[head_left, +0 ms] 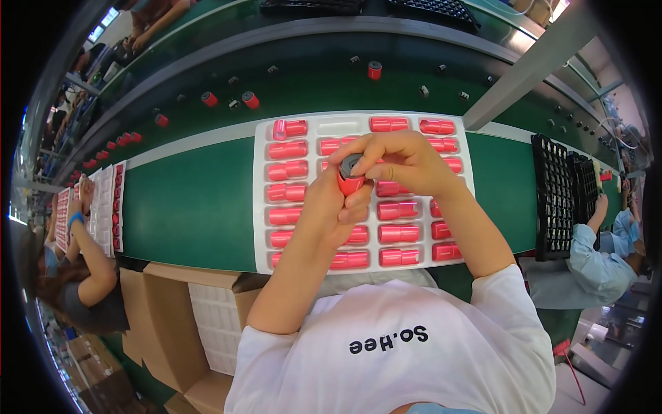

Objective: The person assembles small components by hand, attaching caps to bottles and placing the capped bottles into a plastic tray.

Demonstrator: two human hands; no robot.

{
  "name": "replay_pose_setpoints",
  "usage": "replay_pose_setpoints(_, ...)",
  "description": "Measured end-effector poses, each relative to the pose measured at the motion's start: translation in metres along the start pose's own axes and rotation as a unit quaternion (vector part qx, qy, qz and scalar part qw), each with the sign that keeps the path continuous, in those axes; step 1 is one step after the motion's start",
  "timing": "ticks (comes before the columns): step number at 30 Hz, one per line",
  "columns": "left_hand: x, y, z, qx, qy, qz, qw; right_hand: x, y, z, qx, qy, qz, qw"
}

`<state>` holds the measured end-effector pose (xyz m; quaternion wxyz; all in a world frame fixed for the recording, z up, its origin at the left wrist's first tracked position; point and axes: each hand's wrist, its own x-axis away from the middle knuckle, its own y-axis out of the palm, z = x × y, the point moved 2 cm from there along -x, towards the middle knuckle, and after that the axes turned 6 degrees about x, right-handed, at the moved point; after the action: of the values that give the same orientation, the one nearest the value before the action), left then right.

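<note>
Over the white tray, my left hand wraps round a red cylindrical shell held upright, its dark grey round end facing up. From the right, my right hand curls over the top, thumb and fingers closed at the grey end. Whether a small part is pinched between them is hidden. Red cylindrical shells lie sideways in rows in the tray's pockets. One far pocket holds no shell. A shiny pink piece leans across the far left pocket.
Beyond the tray, a dark green conveyor belt carries red shells and small metal parts. A grey post slants at the right. Black trays stand near one co-worker; another works at left. An open cardboard box sits below.
</note>
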<state>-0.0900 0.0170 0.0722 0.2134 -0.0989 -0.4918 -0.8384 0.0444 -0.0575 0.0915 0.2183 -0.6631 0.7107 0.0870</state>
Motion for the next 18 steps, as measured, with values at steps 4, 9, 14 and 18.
replay_pose_setpoints(4,0.002,-0.002,-0.007,0.014,-0.020,-0.028,0.999,0.012,0.000,-0.002,0.030,0.023,0.006,0.999)
replay_pose_setpoints(9,-0.001,-0.002,-0.012,0.049,-0.038,0.052,0.997,0.020,0.015,0.005,0.070,0.014,0.042,0.997)
replay_pose_setpoints(14,-0.015,-0.009,-0.023,0.082,-0.052,0.089,0.991,0.031,0.017,0.011,0.202,0.012,0.087,0.975)
replay_pose_setpoints(18,-0.041,-0.021,0.007,-0.144,0.044,0.051,0.987,0.005,-0.021,0.014,0.244,0.095,0.102,0.960)
